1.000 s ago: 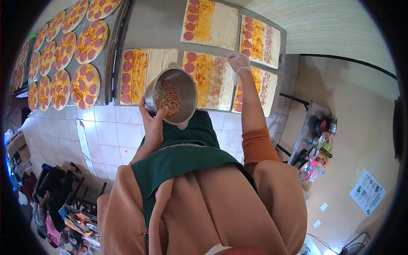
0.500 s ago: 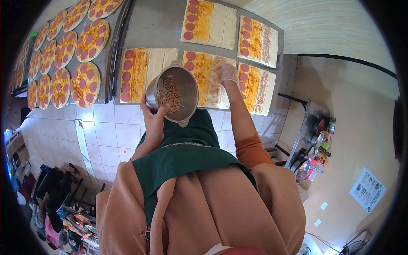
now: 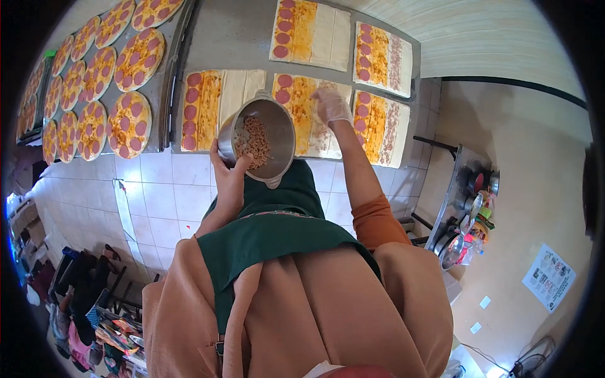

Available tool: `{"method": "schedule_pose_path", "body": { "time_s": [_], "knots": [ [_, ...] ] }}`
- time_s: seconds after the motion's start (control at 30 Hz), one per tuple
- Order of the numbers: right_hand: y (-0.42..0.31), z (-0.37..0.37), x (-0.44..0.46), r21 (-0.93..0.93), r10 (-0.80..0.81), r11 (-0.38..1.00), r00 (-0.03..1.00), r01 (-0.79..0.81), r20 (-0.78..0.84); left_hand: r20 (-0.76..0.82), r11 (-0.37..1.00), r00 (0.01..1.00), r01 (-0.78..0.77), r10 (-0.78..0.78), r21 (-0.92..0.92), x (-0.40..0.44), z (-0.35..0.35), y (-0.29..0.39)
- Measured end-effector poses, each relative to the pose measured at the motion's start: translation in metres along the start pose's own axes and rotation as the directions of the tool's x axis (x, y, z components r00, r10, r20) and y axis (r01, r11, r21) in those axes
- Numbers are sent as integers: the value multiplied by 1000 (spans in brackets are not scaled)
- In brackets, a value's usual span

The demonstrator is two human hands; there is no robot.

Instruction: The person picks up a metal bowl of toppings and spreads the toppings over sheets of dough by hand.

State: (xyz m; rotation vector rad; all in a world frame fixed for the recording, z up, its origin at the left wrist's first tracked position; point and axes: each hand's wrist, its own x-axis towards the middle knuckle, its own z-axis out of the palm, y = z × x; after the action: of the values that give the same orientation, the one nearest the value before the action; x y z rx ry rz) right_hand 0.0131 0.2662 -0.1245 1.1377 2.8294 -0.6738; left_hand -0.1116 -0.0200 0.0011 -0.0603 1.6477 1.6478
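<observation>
My left hand (image 3: 232, 179) holds a metal pot (image 3: 282, 145) by its near left side, the thumb over the rim. Brown crumbled filling (image 3: 255, 140) lies inside the tilted pot. My right hand (image 3: 332, 108), in a clear glove, is over the middle near dough sheet (image 3: 302, 129), which bears meat slices, orange sauce and some brown crumbs. Its fingers are bent; whether they hold anything is too small to tell. A dough sheet without crumbs (image 3: 200, 116) is left of the pot, partly covered by it.
More dough sheets (image 3: 320, 38) lie on the metal tray (image 3: 220, 31). Round pizzas (image 3: 129, 125) fill another tray at left. A side table (image 3: 444, 208) with pans stands at right. People (image 3: 79, 283) and a cluttered table are at lower left.
My right hand has moved left from the right edge of the middle near sheet to over its crumbed part, its fingers less closed. My left hand still holds the pot in nearly the same place.
</observation>
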Motion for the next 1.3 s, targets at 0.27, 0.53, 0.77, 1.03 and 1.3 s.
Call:
{"method": "schedule_pose_path", "body": {
  "time_s": [0.27,0.53,0.77,1.03,1.3],
  "knots": [
    [-4,-20,-3,-205,-2,979,997,18,77,-5,1000,1000,-8,8,4,-5,-3,3],
    [-91,-74,-38,393,90,915,996,-88,12,-13,996,999,-30,31,79,-3,-2,-1],
    [-171,-25,-94,59,-150,989,897,137,417,71,971,994,-94,80,221,-5,8,-18],
    [-137,-15,-101,552,59,784,918,-286,392,158,979,986,-88,59,183,-7,25,-19],
    [-53,-39,-96,874,201,-85,851,-479,486,124,964,987,-126,99,234,9,26,-42]
  ]
}}
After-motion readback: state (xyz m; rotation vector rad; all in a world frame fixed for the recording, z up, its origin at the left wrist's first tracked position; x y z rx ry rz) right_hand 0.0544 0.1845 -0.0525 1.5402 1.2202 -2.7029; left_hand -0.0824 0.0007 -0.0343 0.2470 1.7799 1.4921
